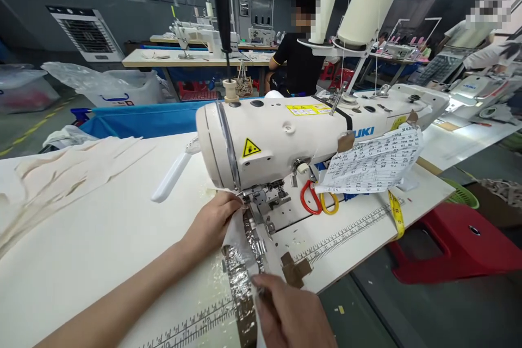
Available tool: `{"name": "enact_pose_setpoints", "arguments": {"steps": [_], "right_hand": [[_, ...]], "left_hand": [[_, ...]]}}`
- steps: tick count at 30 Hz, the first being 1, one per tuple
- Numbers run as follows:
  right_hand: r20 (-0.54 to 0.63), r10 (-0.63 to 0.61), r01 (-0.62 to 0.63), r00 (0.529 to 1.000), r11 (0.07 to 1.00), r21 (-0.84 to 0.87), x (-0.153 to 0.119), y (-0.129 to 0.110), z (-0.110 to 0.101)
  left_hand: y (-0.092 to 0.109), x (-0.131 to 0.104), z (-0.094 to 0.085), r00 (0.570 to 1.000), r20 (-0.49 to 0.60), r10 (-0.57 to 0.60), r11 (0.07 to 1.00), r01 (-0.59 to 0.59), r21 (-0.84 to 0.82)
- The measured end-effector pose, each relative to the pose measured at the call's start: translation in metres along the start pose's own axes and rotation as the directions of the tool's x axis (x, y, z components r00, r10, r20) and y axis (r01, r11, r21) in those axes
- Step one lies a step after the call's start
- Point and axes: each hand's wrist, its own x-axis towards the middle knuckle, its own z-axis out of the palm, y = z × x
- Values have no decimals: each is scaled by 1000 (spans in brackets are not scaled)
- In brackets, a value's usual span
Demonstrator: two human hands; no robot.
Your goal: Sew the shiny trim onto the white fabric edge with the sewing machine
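A white sewing machine (261, 141) stands on the worktable, its needle area low at the left end of the head. My left hand (214, 223) is beside the presser foot, fingers closed on the edge of a pale piece of fabric (236, 236). Closer to me, my right hand (291, 310) pinches the same fabric, which hangs between both hands over shiny tape on the machine bed. The needle tip is hidden behind the fingers and metal parts.
Pale cut pieces (61, 179) lie on the left of the table. Red-handled scissors (310, 198), a handwritten sheet (371, 163) and a yellow tape measure (395, 215) are at the right. A red stool (460, 244) stands beside the table. A person (299, 54) sits beyond the machine.
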Motion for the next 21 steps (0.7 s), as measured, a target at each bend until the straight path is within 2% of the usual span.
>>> {"name": "enact_pose_setpoints", "arguments": {"steps": [4, 7, 10, 15, 21], "right_hand": [[-104, 36, -44, 994, 996, -77, 19, 19, 7], [-179, -24, -11, 984, 982, -189, 32, 26, 12], [-217, -84, 34, 972, 974, -223, 41, 28, 17], [-226, -117, 63, 967, 971, -231, 50, 29, 24], [-183, -81, 32, 980, 966, -258, 53, 29, 25]], "left_hand": [[-5, 1, -2, 1000, 2, -28, 992, 28, -125], [-7, 1, -3, 999, 0, -42, 988, 41, -152], [-8, 0, -3, 998, 2, -59, 982, 58, -178], [-9, 1, -6, 989, 61, -133, 962, 144, -233], [-8, 3, -7, 981, 87, -173, 951, 189, -244]]}}
